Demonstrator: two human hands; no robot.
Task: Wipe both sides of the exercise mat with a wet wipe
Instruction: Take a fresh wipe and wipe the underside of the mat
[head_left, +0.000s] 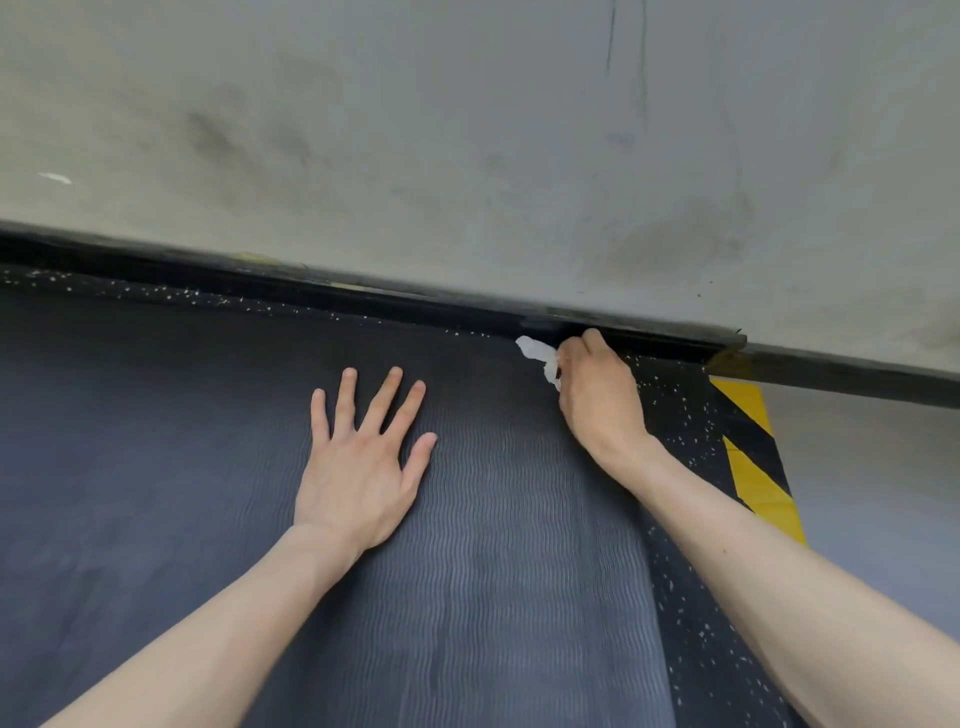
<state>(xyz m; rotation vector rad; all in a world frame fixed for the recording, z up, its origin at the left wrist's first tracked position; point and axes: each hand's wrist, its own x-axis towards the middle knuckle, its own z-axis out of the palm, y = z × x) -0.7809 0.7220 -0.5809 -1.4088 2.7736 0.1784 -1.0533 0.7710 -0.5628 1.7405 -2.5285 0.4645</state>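
Now one dark ribbed mat lies flat on the speckled floor, its far end close to the black baseboard under the grey wall. Two hands and one wipe are on it. My left hand rests palm down near the mat's middle, fingers straight and spread, gripping nothing, forearm stretched along the mat. My right hand reaches to the mat's far right corner, fingers curled around the crumpled white wipe, which pokes out onto the mat's far edge. One strip of yellow-and-black tape lies right of the mat.
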